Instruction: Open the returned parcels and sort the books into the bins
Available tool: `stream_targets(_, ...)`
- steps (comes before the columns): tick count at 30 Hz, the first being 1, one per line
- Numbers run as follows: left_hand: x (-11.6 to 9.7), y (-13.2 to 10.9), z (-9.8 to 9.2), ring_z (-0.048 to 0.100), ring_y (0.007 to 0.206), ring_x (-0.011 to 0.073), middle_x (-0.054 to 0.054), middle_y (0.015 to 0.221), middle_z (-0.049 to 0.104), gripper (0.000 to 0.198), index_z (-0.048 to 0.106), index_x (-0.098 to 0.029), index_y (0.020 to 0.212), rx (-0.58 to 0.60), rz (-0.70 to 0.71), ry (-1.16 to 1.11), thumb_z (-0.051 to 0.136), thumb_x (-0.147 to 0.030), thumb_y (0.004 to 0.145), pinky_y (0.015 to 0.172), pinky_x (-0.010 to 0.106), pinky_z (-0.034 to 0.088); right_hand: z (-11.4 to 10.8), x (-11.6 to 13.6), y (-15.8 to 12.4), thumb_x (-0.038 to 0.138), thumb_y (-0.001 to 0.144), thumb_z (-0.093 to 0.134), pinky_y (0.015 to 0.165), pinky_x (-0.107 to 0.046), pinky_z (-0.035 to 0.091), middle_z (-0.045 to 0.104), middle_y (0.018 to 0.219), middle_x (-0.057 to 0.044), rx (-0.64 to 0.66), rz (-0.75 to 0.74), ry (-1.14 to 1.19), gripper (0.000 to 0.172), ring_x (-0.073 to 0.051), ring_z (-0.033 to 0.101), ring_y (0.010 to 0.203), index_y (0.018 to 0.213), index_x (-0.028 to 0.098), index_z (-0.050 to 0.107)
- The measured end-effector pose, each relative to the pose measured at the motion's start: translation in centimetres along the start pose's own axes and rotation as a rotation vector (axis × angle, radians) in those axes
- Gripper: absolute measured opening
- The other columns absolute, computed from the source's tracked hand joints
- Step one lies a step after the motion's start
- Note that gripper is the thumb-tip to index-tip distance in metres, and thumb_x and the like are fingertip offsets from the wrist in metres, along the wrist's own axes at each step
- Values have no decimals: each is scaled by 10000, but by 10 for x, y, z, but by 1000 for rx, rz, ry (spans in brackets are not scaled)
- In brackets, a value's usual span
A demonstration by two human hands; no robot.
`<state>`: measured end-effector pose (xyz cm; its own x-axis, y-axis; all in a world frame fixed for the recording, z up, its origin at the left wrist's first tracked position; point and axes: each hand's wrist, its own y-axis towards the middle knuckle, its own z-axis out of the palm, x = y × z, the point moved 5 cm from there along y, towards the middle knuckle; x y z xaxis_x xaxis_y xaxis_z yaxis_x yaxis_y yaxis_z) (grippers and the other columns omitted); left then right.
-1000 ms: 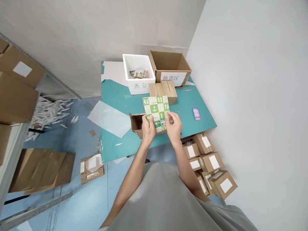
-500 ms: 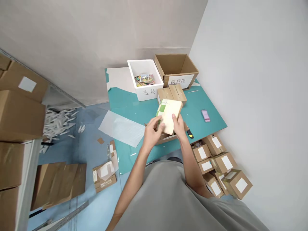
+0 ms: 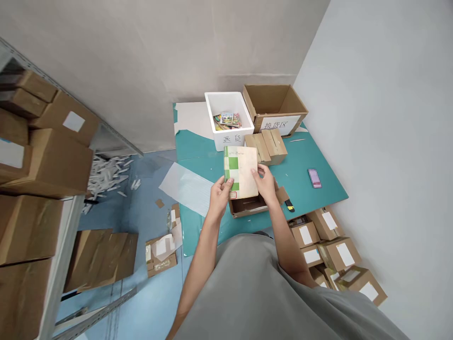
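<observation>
Right of the open carton (image 3: 247, 208), you had bare table (image 3: 300, 165) save a cutter (image 3: 289, 205) and a purple item (image 3: 313, 178). Beyond it, two sealed cartons (image 3: 267, 147), a foam bin (image 3: 230, 138) and a cardboard box (image 3: 279, 125) barred passage. A book (image 3: 242, 172) overhung its opening.

- The book (image 3: 241, 171) has a matt paper cover, cream with green printed squares
- The open box (image 3: 247, 208) beneath it is raw brown corrugated cardboard, dull and rough
- The counter (image 3: 201, 158) has a smooth teal top with a faint sheen
- The white tub (image 3: 222, 141) looks like foam, matt and slightly grainy
- The big carton (image 3: 272, 93) is plain matt cardboard with a white paper label
- The shelf frame (image 3: 58, 269) is grey painted metal
- The floor (image 3: 116, 212) is smooth, blue and lightly glossy
- The shirt (image 3: 255, 293) is soft grey cloth
</observation>
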<state>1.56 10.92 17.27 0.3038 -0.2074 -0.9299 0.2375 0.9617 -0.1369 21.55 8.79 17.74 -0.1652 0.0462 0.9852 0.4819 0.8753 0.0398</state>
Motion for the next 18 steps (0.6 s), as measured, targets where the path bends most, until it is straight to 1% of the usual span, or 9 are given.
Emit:
stream_targets(2, -10, 0, 2, 802, 976, 259, 79, 1057, 837, 565, 725, -212, 1093, -74, 107, 134, 808, -743, 917, 871, 368, 669, 1, 13, 3, 772, 951, 720, 1064, -493, 645, 787, 1380, -198, -74, -72, -92, 676, -331, 736, 1241, 1285, 188, 781)
stream_targets(3, -14, -1, 3, 795, 983, 254, 71, 1049, 830, 537, 722, -215, 1097, -118, 155, 208, 760, -731, 958, 875, 359, 665, 5, 20, 2, 745, 975, 704, 1012, -467, 661, 796, 1363, -189, -54, -93, -108, 635, -314, 752, 1184, 1276, 194, 797)
stream_targets(6, -20, -5, 13, 804, 1030, 274, 63, 1058, 839, 452, 759, -210, 1198, -226, 236, 422, 666, -627, 1049, 899, 357, 655, 25, 40, -4, 704, 957, 759, 874, -383, 681, 800, 1400, -139, 115, -109, -75, 579, -268, 776, 1086, 1294, 237, 820)
stream_targets(8, -22, -7, 25, 825, 1111, 334, 80, 1152, 865, 431, 785, -228, 1321, -233, 265, 563, 720, -531, 1021, 937, 401, 657, 33, 47, -5, 701, 893, 837, 887, -374, 679, 807, 1390, -110, 165, -113, -78, 595, -269, 779, 1102, 1286, 254, 821)
stream_targets(11, -24, -5, 47, 799, 1271, 414, 102, 1449, 809, 492, 804, -301, 1407, -93, 335, 730, 833, -431, 934, 1059, 515, 652, 30, 38, 8, 753, 897, 799, 949, -421, 666, 858, 1115, -103, 152, -42, -37, 588, -299, 800, 1046, 1131, 215, 828)
stream_targets(13, -24, 1, 56, 805, 1262, 409, 100, 1505, 780, 448, 832, -317, 1367, 19, 340, 747, 846, -436, 934, 1109, 565, 645, 18, 22, 22, 797, 906, 749, 976, -451, 663, 863, 1039, -117, 133, 42, 80, 632, -325, 811, 1060, 1067, 190, 820)
stream_targets(14, -24, 4, 56, 808, 1253, 395, 108, 1486, 789, 427, 838, -305, 1351, 26, 334, 721, 833, -456, 952, 1122, 574, 646, 12, 14, 29, 812, 894, 749, 990, -463, 665, 869, 1061, -130, 132, 86, 151, 657, -339, 813, 1102, 1071, 183, 820)
stream_targets(16, -25, 13, 47, 765, 1350, 381, 139, 1501, 775, 480, 815, -255, 1381, -74, 335, 651, 813, -512, 976, 1171, 574, 627, -2, 0, 39, 814, 855, 791, 1018, -486, 670, 876, 1123, -144, 167, 171, 280, 694, -361, 810, 1184, 1131, 178, 820)
stream_targets(18, -24, 20, 34, 666, 1497, 394, 182, 1609, 693, 650, 757, -212, 1455, -222, 311, 571, 854, -597, 940, 1212, 574, 602, -13, -9, 42, 806, 838, 824, 1021, -505, 683, 881, 1136, -145, 232, 247, 367, 715, -375, 815, 1208, 1184, 180, 818)
